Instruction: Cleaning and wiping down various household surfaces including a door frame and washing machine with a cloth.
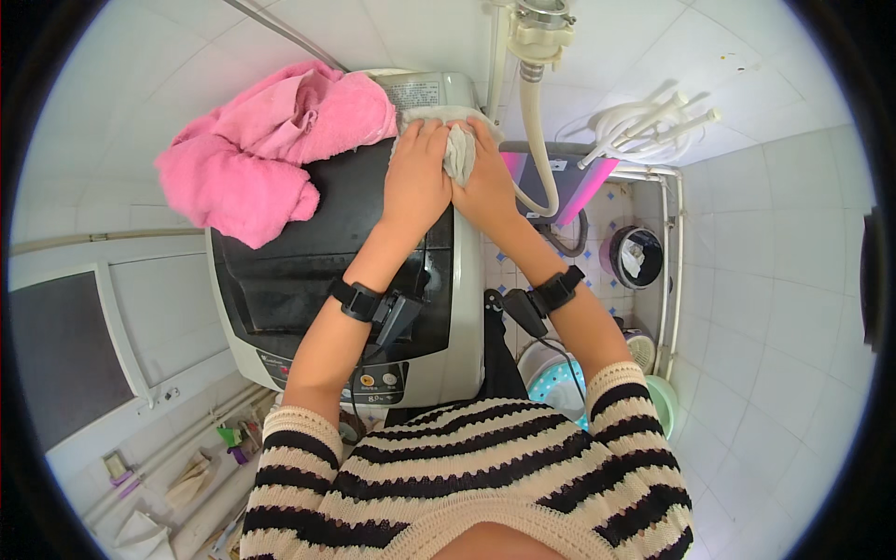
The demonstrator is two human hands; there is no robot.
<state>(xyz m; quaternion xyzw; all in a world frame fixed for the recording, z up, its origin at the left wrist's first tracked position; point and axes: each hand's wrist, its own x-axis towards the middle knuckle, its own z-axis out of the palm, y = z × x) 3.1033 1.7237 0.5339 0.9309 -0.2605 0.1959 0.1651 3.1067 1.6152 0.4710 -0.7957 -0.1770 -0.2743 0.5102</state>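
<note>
A damp-looking, pale grey cloth (459, 155) lies bunched at the far right corner of a top-loading washing machine (467, 301). My left hand (418, 171) rests over the cloth's left part, fingers pointing away from me. From the right, my right hand (488, 175) holds the other side, and a fold bulges up between the two. The hands touch near the thumbs; the fingertips partly sink into the cloth. Beneath my left forearm is the machine's dark lid (329, 280). A pink towel (259, 154) is heaped on the lid's far left.
A cream inlet hose (537, 140) hangs close beside my right hand. A grey and pink panel-like object (560, 178) stands behind it. Coiled white tubing (644, 133) hangs on the tiled wall. Below right are a bin (635, 257), white pipes (666, 280) and a blue dotted basin (556, 388).
</note>
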